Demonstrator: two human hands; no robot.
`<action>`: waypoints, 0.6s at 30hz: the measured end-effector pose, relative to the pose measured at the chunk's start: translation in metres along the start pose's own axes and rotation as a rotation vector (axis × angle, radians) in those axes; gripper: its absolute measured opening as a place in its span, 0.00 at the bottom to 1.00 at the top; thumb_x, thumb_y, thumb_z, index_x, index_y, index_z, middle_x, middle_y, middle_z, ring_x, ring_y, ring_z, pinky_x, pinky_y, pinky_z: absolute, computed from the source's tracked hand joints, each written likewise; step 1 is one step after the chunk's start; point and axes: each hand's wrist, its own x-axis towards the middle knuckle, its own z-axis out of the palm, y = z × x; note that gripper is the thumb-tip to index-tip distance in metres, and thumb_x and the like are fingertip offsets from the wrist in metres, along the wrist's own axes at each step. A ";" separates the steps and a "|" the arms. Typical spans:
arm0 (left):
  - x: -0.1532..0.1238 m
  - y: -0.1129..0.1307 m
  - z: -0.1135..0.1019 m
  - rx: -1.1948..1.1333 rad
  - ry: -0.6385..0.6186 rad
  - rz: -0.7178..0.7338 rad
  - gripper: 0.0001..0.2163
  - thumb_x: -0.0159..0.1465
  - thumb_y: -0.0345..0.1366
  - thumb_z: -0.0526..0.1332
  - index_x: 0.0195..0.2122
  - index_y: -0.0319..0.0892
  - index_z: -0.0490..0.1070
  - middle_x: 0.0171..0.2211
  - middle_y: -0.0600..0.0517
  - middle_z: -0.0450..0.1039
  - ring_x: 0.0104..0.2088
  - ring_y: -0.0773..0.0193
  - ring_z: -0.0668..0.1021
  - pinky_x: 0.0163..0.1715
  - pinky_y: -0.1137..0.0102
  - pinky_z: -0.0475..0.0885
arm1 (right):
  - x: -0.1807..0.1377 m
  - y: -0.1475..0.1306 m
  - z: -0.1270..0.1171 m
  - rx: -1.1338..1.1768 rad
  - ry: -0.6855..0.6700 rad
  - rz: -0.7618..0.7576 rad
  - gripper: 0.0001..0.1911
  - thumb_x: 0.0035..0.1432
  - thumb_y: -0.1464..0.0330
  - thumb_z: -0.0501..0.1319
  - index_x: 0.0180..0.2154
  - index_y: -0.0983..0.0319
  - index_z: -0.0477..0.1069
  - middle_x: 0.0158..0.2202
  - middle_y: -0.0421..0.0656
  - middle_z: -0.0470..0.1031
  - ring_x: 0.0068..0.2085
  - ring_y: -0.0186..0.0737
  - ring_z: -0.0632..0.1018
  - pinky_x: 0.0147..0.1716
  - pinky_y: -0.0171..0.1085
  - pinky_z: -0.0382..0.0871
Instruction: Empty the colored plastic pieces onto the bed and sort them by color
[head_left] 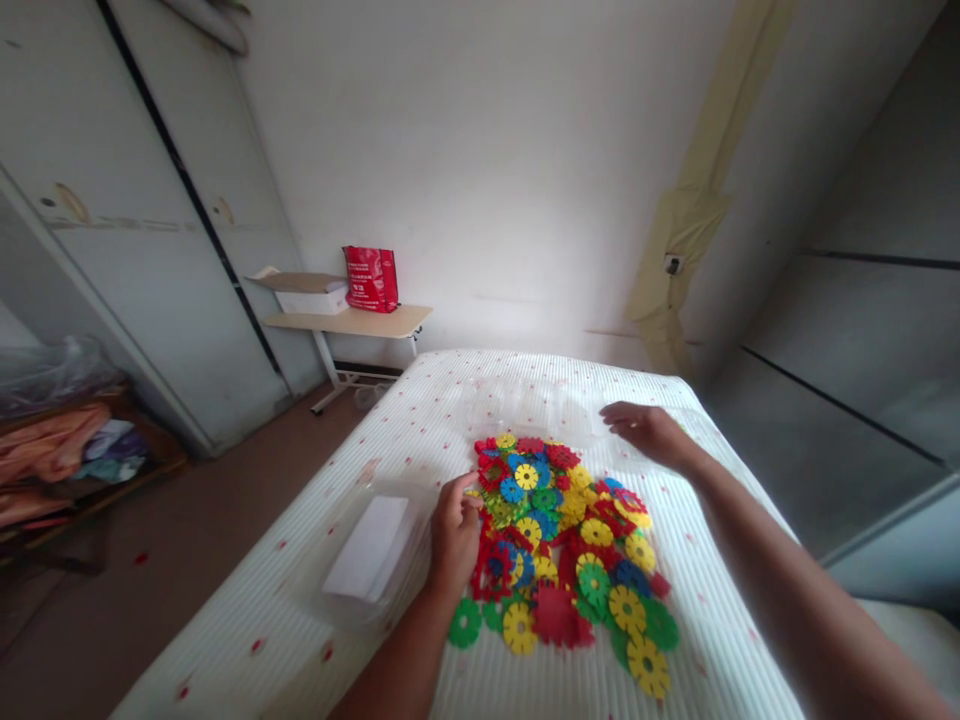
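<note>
A pile of red, yellow, blue and green notched plastic discs and square interlocking pieces (555,610) lies on the bed. At the pile's left edge is my left hand (454,535), its thumb and forefinger bent around a small yellow disc (472,492) that is partly hidden. My right hand (649,432) hovers beyond the pile's far right, fingers stretched to the left and slightly apart, with nothing visible in them. Beneath and beside it are clear plastic containers (517,405), hard to make out against the cover. Another clear container (360,610) left of my left hand has a white paper (371,545) in it.
The pieces rest on a white ribbed bed cover (292,610) with small red marks. Behind at the left, a small wheeled table (397,322) bears a red bag (371,280) and a white box (311,301). Cabinets (112,250) line the left; a wall stands ahead.
</note>
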 end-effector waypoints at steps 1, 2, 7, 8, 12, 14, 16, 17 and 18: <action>0.000 0.000 0.000 0.010 0.002 0.025 0.18 0.56 0.26 0.50 0.46 0.42 0.68 0.39 0.50 0.74 0.33 0.66 0.76 0.37 0.69 0.71 | -0.002 -0.019 0.010 0.059 0.004 -0.093 0.16 0.56 0.73 0.51 0.44 0.59 0.73 0.42 0.42 0.77 0.41 0.37 0.77 0.41 0.35 0.71; -0.001 0.000 0.000 0.024 0.006 0.058 0.18 0.56 0.25 0.50 0.46 0.42 0.68 0.40 0.49 0.73 0.35 0.65 0.76 0.38 0.69 0.72 | -0.003 -0.037 0.022 0.086 0.005 -0.166 0.16 0.56 0.73 0.51 0.43 0.58 0.73 0.42 0.42 0.77 0.40 0.37 0.77 0.41 0.36 0.71; -0.002 0.001 -0.002 0.185 0.012 0.296 0.20 0.55 0.22 0.49 0.45 0.43 0.70 0.46 0.49 0.72 0.49 0.61 0.72 0.52 0.61 0.66 | 0.007 -0.097 0.079 0.053 -0.028 -0.381 0.21 0.53 0.79 0.50 0.45 0.60 0.73 0.46 0.45 0.75 0.49 0.39 0.73 0.48 0.38 0.66; -0.002 0.001 -0.001 0.227 -0.012 0.332 0.20 0.56 0.22 0.49 0.46 0.44 0.70 0.47 0.49 0.72 0.50 0.61 0.71 0.53 0.61 0.65 | 0.010 -0.103 0.088 0.024 -0.053 -0.386 0.22 0.54 0.79 0.50 0.46 0.60 0.73 0.48 0.46 0.74 0.50 0.40 0.72 0.49 0.39 0.65; -0.001 -0.001 0.003 0.357 -0.137 0.402 0.20 0.60 0.25 0.50 0.53 0.43 0.66 0.53 0.47 0.68 0.53 0.60 0.68 0.55 0.60 0.65 | 0.015 -0.118 0.107 -0.095 -0.167 -0.333 0.20 0.59 0.75 0.49 0.49 0.59 0.71 0.52 0.47 0.71 0.53 0.42 0.69 0.52 0.42 0.61; -0.002 -0.002 0.005 0.413 -0.192 0.417 0.19 0.62 0.28 0.50 0.54 0.42 0.65 0.53 0.46 0.68 0.54 0.59 0.67 0.55 0.59 0.64 | 0.012 -0.120 0.109 -0.144 -0.205 -0.271 0.19 0.59 0.75 0.50 0.48 0.58 0.71 0.52 0.46 0.71 0.53 0.43 0.68 0.51 0.43 0.61; -0.003 -0.001 0.007 0.464 -0.230 0.420 0.18 0.63 0.30 0.50 0.53 0.43 0.66 0.54 0.46 0.68 0.55 0.58 0.67 0.56 0.58 0.64 | 0.008 -0.119 0.108 -0.181 -0.221 -0.213 0.19 0.58 0.75 0.50 0.47 0.59 0.71 0.50 0.46 0.72 0.52 0.44 0.69 0.49 0.42 0.62; -0.004 -0.001 0.007 0.482 -0.237 0.416 0.18 0.63 0.30 0.50 0.53 0.43 0.66 0.54 0.46 0.67 0.55 0.58 0.67 0.56 0.58 0.63 | 0.006 -0.117 0.106 -0.203 -0.227 -0.186 0.18 0.58 0.75 0.50 0.46 0.60 0.72 0.49 0.47 0.73 0.51 0.44 0.70 0.48 0.41 0.63; -0.004 0.000 0.008 0.494 -0.238 0.411 0.18 0.63 0.30 0.49 0.53 0.43 0.66 0.54 0.46 0.67 0.55 0.58 0.67 0.55 0.58 0.63 | 0.005 -0.115 0.104 -0.231 -0.234 -0.160 0.17 0.57 0.76 0.50 0.45 0.61 0.72 0.47 0.48 0.74 0.50 0.44 0.70 0.48 0.41 0.63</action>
